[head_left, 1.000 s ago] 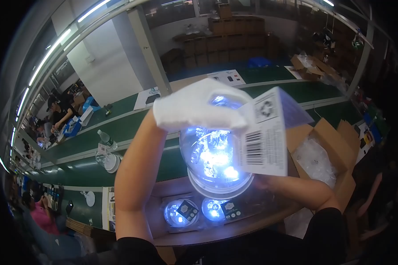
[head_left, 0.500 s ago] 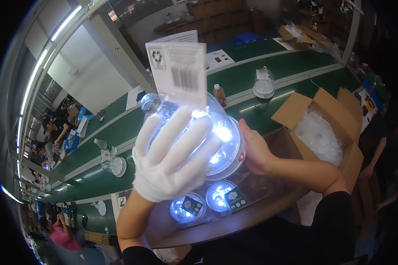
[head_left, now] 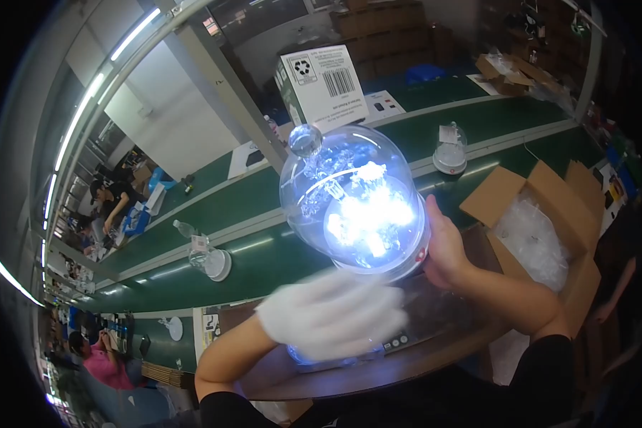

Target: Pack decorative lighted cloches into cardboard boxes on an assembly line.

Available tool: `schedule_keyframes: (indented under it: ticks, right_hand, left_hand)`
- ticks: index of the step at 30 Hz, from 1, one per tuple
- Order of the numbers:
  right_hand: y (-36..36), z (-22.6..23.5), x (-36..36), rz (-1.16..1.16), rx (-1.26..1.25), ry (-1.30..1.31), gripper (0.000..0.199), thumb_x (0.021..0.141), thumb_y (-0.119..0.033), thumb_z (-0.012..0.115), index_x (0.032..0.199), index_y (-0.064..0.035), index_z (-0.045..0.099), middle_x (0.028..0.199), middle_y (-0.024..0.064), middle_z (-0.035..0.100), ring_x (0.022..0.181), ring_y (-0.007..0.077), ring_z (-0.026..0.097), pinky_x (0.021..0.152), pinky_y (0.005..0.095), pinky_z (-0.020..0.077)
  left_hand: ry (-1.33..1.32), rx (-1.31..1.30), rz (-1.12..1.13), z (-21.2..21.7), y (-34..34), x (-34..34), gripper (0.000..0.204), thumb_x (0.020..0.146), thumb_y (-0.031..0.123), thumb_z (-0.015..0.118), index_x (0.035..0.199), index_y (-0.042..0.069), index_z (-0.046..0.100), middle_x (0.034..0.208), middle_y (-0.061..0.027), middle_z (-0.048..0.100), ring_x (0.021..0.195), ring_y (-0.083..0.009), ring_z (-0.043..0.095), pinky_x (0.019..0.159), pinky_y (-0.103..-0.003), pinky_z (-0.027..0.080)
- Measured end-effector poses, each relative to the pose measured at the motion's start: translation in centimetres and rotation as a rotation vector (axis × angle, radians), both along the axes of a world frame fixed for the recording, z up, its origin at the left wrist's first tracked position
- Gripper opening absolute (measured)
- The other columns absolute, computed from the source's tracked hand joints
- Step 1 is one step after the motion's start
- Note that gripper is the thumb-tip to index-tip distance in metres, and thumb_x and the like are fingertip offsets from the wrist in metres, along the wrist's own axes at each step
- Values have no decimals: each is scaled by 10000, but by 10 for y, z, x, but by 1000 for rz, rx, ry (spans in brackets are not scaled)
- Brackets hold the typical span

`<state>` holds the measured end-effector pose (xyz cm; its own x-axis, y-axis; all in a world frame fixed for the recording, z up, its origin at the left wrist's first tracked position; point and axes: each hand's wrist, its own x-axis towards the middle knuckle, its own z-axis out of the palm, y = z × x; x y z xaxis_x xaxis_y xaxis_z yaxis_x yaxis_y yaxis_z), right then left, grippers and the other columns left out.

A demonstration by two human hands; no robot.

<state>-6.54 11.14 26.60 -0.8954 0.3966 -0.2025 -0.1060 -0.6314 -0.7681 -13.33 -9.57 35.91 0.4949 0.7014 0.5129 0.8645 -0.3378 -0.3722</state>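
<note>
My bare right hand (head_left: pixel 447 246) grips the white base of a clear dome lamp (head_left: pixel 349 192) with a round knob, tilted away to the upper left. Bright white lights glow inside it among clear, sparkling pieces. A white folded card (head_left: pixel 328 89) with a barcode shows beyond the knob; whether it is attached is hidden. My left hand (head_left: pixel 332 314), in a white glove, is just below the base with its fingers stretched out, blurred by motion. I cannot tell whether it touches the lamp. Under it, a bluish glow (head_left: pixel 321 354) shows in the open carton (head_left: pixel 421 360).
Green conveyor belts (head_left: pixel 264 246) cross beyond me. A clear dome (head_left: pixel 210 260) stands at left and another (head_left: pixel 449 153) at right. An open cardboard box (head_left: pixel 578 207) at right holds clear plastic bags (head_left: pixel 528 232). Other people (head_left: pixel 110 203) work at far left.
My gloved left hand has come off the dome's front and moved down and right below the base. The lamp and right hand sit farther right in view; the lit domes in the carton are now mostly covered.
</note>
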Motion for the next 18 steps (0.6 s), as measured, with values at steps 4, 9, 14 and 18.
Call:
schedule_keyframes:
  ticks: [4,9,14,18]
  right_hand:
    - [-4,-14,-3,-12,46,61,524,1072,-446,359,1176,2,610,1044,102,685,932,163,665,841,315,525]
    - [-12,-17,5,69,157,36,529,1080,-434,340,1189,11,603,1053,106,687,937,157,665,854,311,525]
    - [-15,-26,9,124,247,-14,574,1086,-431,310,1202,45,609,1105,130,688,986,158,665,902,298,514]
    - [-18,-20,5,123,126,15,535,1077,-440,345,1171,11,618,1090,108,691,955,157,668,865,304,523]
  left_hand:
    - [-861,621,478,16,-20,-28,476,869,172,595,1287,-31,490,1211,-201,566,1135,-295,560,989,-408,440]
    - [-1381,153,581,56,-5,-32,883,826,481,746,1441,-30,373,1340,-224,545,1233,-271,553,1046,-381,418]
    - [-1116,184,679,49,3,-29,282,862,213,763,983,-40,728,843,-120,730,763,-166,694,727,-284,538]
    - [-623,334,496,30,2,-41,412,830,104,739,1229,45,651,1046,-133,700,921,-270,676,814,-348,528]
